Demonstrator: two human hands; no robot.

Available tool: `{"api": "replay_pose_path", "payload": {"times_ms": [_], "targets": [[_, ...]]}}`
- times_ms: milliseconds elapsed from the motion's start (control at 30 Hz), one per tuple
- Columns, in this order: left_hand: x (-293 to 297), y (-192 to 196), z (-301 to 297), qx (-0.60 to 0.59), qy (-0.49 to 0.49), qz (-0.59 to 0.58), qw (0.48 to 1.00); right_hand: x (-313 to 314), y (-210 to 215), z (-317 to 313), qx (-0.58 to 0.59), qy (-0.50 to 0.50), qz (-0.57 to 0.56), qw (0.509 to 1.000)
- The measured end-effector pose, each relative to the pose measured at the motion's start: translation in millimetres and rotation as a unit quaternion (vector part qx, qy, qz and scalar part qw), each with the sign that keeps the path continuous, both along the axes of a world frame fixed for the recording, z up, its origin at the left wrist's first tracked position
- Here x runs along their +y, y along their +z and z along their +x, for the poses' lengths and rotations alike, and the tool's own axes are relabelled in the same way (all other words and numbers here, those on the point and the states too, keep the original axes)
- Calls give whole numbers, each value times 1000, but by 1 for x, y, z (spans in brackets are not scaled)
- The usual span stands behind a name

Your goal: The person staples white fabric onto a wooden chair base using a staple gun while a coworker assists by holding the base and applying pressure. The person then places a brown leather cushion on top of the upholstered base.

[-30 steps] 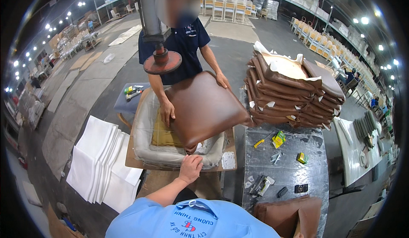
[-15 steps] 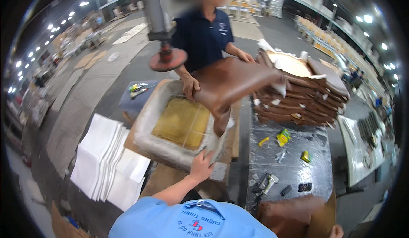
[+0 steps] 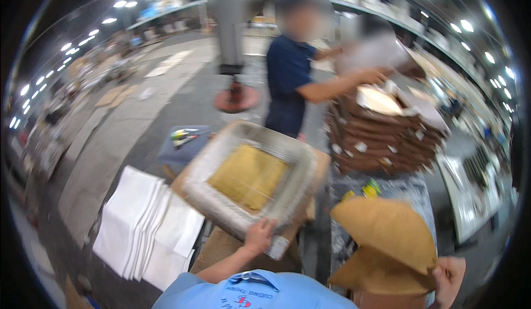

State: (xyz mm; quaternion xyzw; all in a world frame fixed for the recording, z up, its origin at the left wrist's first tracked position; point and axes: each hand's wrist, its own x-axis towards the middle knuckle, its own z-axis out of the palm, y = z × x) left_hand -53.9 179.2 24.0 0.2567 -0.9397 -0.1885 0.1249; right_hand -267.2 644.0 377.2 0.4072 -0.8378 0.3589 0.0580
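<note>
Near the middle is a square padded frame (image 3: pixel 301 190) with grey-white padding around a yellow webbed centre. My left hand (image 3: pixel 260 236) has its fingers hooked over the near rim of this frame. To the right, my right hand (image 3: pixel 449 278) grips the edge of a tan sheet (image 3: pixel 387 229), which is raised and folded with a rounded upper edge. Some brown leather-like material shows below it. Both hands are a little blurred. The frame rests on a brown board (image 3: pixel 319 170).
Folded white sheets (image 3: pixel 130 220) lie at left. Beyond the frame hangs a red disc-ended post (image 3: pixel 237 97). A co-worker (image 3: pixel 290 82) holds a brown cover (image 3: pixel 379 52) over a tall stack of brown covers (image 3: pixel 381 140). Small yellow-green packets (image 3: pixel 370 188) lie on the right table.
My right hand has lifted the tan sheet from low at the right over the table. The co-worker has carried a brown cover from the frame to the stack. My left hand stays on the rim.
</note>
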Motion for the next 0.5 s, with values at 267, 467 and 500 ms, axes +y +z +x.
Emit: {"api": "replay_pose_path", "payload": {"times_ms": [267,467,500], "targets": [[-15,3,42,18,6,35,999,-126,44,-1,-27,241,118,963],[-20,0,58,-47,100,67,992,-217,34,-13,-29,452,107,885],[-20,-2,59,-4,116,38,992,-232,31,-13,-49,489,92,866]]}}
